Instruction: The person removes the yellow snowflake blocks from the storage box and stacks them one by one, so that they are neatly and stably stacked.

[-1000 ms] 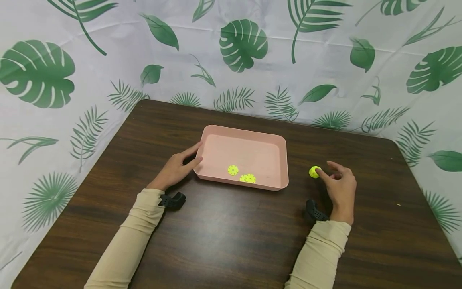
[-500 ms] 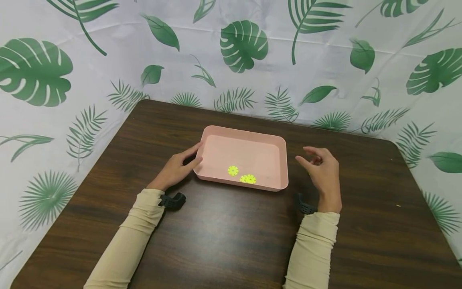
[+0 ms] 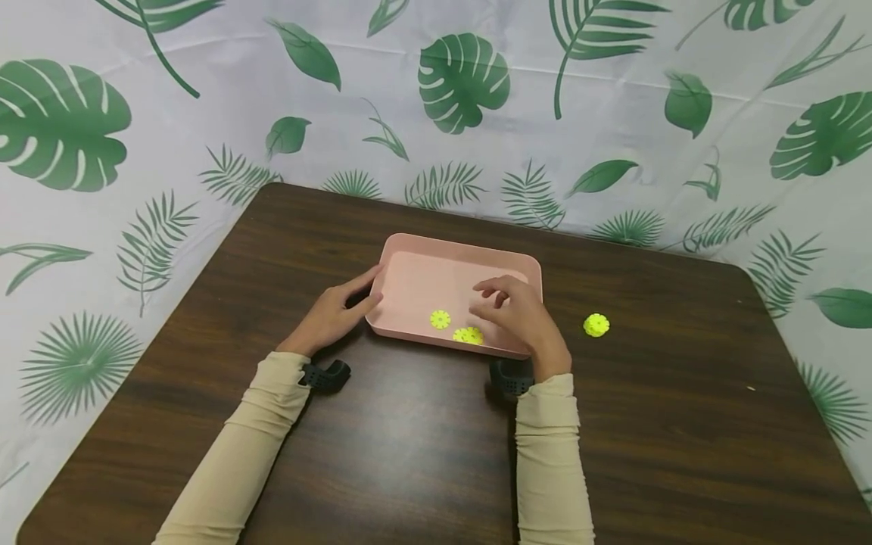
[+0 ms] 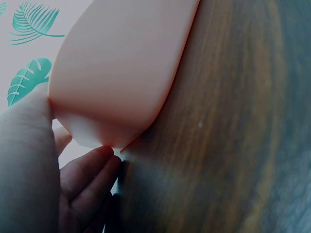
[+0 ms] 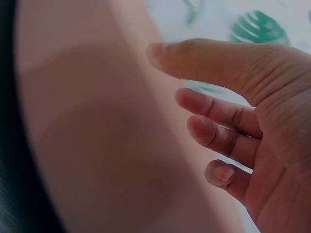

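Count: 1 tray, holding 3 visible yellow discs. To its right, 1 pile of discs; these overlap, so number unclear. Also 1 left hand, 1 right hand, 2 sleeves, 2 wrist mounts, 1 table, 1 leaf-print cloth.

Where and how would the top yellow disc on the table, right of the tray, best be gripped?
Probably by opposite edges of the top yellow disc, pinched by the right hand from above. Its broad face lies up and uncovered, and it overlaps another disc, which likely lifts its edge.
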A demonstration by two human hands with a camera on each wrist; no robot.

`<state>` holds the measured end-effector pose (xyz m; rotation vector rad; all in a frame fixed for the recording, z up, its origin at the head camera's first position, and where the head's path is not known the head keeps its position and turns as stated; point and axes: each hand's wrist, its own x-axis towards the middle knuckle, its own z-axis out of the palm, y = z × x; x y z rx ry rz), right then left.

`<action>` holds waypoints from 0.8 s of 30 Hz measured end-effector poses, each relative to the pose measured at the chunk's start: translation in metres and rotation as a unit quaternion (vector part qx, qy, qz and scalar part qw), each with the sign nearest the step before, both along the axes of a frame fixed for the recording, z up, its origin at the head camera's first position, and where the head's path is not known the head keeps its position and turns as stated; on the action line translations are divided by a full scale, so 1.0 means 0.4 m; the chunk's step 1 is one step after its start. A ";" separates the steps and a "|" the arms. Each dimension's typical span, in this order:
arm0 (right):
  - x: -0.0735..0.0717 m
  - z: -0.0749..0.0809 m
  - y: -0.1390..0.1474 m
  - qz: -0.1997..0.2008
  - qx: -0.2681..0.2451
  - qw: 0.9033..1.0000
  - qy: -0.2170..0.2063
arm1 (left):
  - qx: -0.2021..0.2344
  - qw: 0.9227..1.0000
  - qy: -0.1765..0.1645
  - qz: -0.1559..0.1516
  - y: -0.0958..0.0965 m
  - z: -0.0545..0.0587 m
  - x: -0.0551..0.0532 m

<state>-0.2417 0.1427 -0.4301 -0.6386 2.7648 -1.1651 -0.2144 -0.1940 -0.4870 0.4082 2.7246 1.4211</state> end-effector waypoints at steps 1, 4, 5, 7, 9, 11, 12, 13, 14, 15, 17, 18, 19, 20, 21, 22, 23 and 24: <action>-0.003 -0.008 -0.013 0.014 0.003 1.000 -0.007 | -0.001 1.000 0.000 0.000 0.000 -0.001 0.000; -0.004 -0.024 -0.045 0.041 0.009 0.999 -0.032 | -0.002 1.000 0.001 0.000 -0.001 -0.002 -0.001; -0.003 -0.028 -0.054 0.050 0.008 0.998 -0.040 | -0.002 1.000 0.001 0.000 -0.001 -0.002 -0.001; -0.005 -0.035 -0.068 0.064 0.008 0.997 -0.051 | -0.001 1.000 0.002 0.000 -0.001 -0.002 -0.002; -0.006 -0.040 -0.077 0.072 0.010 0.996 -0.058 | 0.002 1.000 0.003 0.000 0.000 -0.002 -0.002; -0.007 -0.045 -0.085 0.081 0.013 0.995 -0.062 | 0.003 1.000 0.004 -0.001 0.000 -0.001 -0.002; -0.007 -0.046 -0.088 0.084 0.015 0.994 -0.065 | 0.003 1.000 0.004 -0.001 0.000 -0.001 -0.003; -0.008 -0.048 -0.091 0.088 0.018 0.994 -0.065 | 0.002 1.000 0.005 0.000 0.000 -0.001 -0.003; -0.008 -0.050 -0.094 0.090 0.020 0.994 -0.066 | 0.001 1.000 0.005 0.000 0.000 0.000 -0.003; -0.008 -0.050 -0.097 0.091 0.023 0.993 -0.066 | 0.000 1.000 0.004 0.000 0.000 0.000 -0.003; -0.008 -0.049 -0.101 0.092 0.028 0.993 -0.064 | -0.001 1.000 0.004 0.001 0.000 0.000 -0.003; -0.007 -0.048 -0.104 0.092 0.032 0.993 -0.064 | -0.002 1.000 0.003 0.001 0.000 0.000 -0.003; -0.007 -0.048 -0.106 0.093 0.036 0.993 -0.061 | -0.002 1.000 0.003 0.002 -0.001 0.000 -0.002; -0.007 -0.047 -0.107 0.091 0.040 0.993 -0.060 | -0.002 1.000 0.002 0.001 0.000 -0.001 -0.002; -0.006 -0.045 -0.108 0.088 0.044 0.993 -0.060 | -0.002 1.000 0.002 0.001 0.000 -0.001 -0.002; -0.007 -0.046 -0.108 0.086 0.047 0.993 -0.060 | -0.003 1.000 0.002 0.001 0.000 -0.001 -0.002; -0.006 -0.046 -0.108 0.083 0.050 0.993 -0.061 | -0.002 1.000 0.003 0.000 0.000 -0.002 -0.002; -0.006 -0.046 -0.108 0.080 0.052 0.993 -0.062 | -0.002 1.000 0.003 0.000 0.000 -0.003 -0.002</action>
